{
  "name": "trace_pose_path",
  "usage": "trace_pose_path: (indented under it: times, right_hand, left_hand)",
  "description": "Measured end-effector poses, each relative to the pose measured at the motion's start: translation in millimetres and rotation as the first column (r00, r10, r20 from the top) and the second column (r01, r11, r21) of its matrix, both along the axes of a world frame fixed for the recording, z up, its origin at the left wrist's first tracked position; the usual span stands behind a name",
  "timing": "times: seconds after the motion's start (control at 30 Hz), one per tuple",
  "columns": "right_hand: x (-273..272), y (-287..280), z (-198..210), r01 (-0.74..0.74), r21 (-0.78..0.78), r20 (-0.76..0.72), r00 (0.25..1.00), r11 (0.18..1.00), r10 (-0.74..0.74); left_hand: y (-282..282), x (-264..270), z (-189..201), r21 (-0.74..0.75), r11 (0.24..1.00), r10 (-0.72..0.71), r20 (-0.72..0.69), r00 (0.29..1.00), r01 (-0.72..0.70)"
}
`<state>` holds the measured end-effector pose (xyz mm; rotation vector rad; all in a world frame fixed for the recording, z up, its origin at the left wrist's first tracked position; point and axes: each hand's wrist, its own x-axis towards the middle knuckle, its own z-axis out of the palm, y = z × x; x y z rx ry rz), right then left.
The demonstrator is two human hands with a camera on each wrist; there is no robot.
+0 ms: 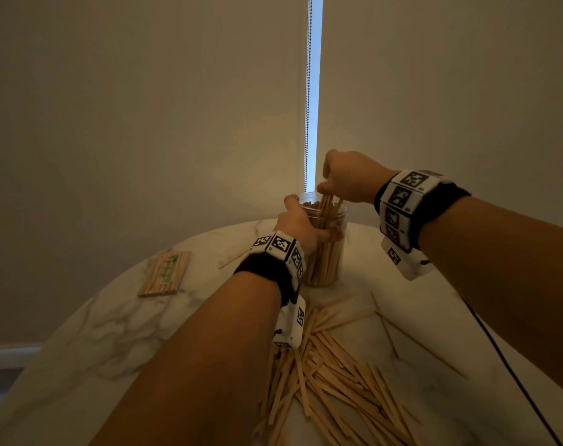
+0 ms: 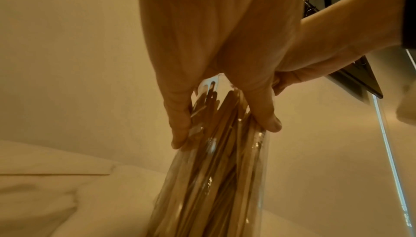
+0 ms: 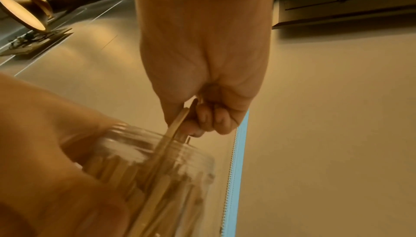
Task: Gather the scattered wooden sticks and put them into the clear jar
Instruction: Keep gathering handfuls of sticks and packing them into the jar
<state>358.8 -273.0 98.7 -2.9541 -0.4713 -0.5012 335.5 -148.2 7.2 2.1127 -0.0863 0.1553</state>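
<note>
The clear jar stands on the round marble table, packed with upright wooden sticks. My left hand grips the jar's upper part, thumb and fingers curled round its wall. My right hand is above the jar mouth and pinches a few sticks whose lower ends reach down into the jar. A big heap of loose sticks lies on the table in front of the jar, under my left wrist.
A flat wrapped pack of sticks lies at the table's left. One single stick lies left of the jar, a few thin ones to the right. A bead cord hangs behind the jar. A black cable runs under my right arm.
</note>
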Motion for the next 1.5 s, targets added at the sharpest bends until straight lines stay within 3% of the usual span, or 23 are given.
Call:
trace_pose_path:
  times: [0.13,0.37,0.47,0.53,0.63,0.73,0.83,0.9,1.0,1.07,1.2,1.37,1.43,1.5]
  right_hand:
    - [-3.4,8.0,-7.9,-0.054,0.078,-0.057,0.997,0.995,0.059]
    - [-5.1,15.5,-12.3,0.020,-0.132,-0.154,0.987,0.991,-0.040]
    - [-1.9,14.6,-5.9,-0.051,-0.164,-0.202,0.979,0.985,0.017]
    - [-3.3,10.7,-1.0,-0.140,-0.071,-0.212,0.970,0.988,0.122]
    - [-3.5,3.4,-1.8,-0.188,0.193,-0.106,0.972,0.963,0.211]
    - [2.4,0.2,-9.3,-0.098,0.316,-0.008,0.994,0.944,0.106]
    - [4.8,-1.2,-12.7,-0.034,0.351,-0.014,0.999,0.936,0.041]
    - [1.6,0.5,-14.1,-0.053,0.269,-0.069,0.995,0.962,0.074]
    - [-5.8,5.2,-16.8,-0.068,-0.055,-0.081,0.995,0.996,0.063]
    - [-7.1,7.1,-16.9,-0.055,-0.127,-0.113,0.993,0.990,0.041]
    - [-5.2,9.2,-15.6,-0.042,-0.055,-0.268,0.963,0.998,0.025]
    - [-1.4,0.8,-21.9,-0.050,0.103,-0.021,0.998,0.993,0.053]
    - [-0.6,4.0,-23.7,-0.051,0.047,-0.040,0.998,0.998,0.053]
    - [2.4,4.1,-20.5,-0.070,0.120,-0.074,0.994,0.990,0.080]
  left_hand:
    - [0.2,-1.3,1.5,-0.013,1.000,-0.016,-0.017,1.000,0.015]
    - [1.6,-4.1,2.5,0.005,1.000,-0.019,-0.012,1.000,0.019]
    - [2.0,-6.3,3.5,0.007,1.000,-0.020,-0.007,1.000,0.020]
    - [2.5,-7.0,2.8,0.009,1.000,-0.020,-0.001,1.000,0.020]
    - [2.6,-7.4,1.3,0.004,1.000,-0.025,0.010,1.000,0.025]
    - [2.7,-6.8,0.7,0.012,1.000,-0.023,0.018,1.000,0.023]
    - [3.0,-4.6,-1.2,0.019,1.000,-0.020,0.025,0.999,0.020]
    - [3.2,-3.5,-2.1,0.025,1.000,-0.019,0.027,0.999,0.018]
    - [3.3,-1.0,-2.2,0.024,0.999,-0.033,0.009,0.999,0.033]
    - [3.4,0.0,-2.2,0.032,0.999,-0.032,0.003,0.999,0.032]
    - [3.4,0.4,-2.3,0.035,0.999,-0.034,-0.012,0.999,0.034]
    - [5.6,-0.1,-3.9,0.049,0.998,-0.040,0.013,0.999,0.040]
    - [5.7,-0.6,-3.7,0.044,0.998,-0.045,0.005,0.999,0.044]
    - [6.3,-0.2,-4.0,0.045,0.998,-0.046,0.006,0.999,0.046]
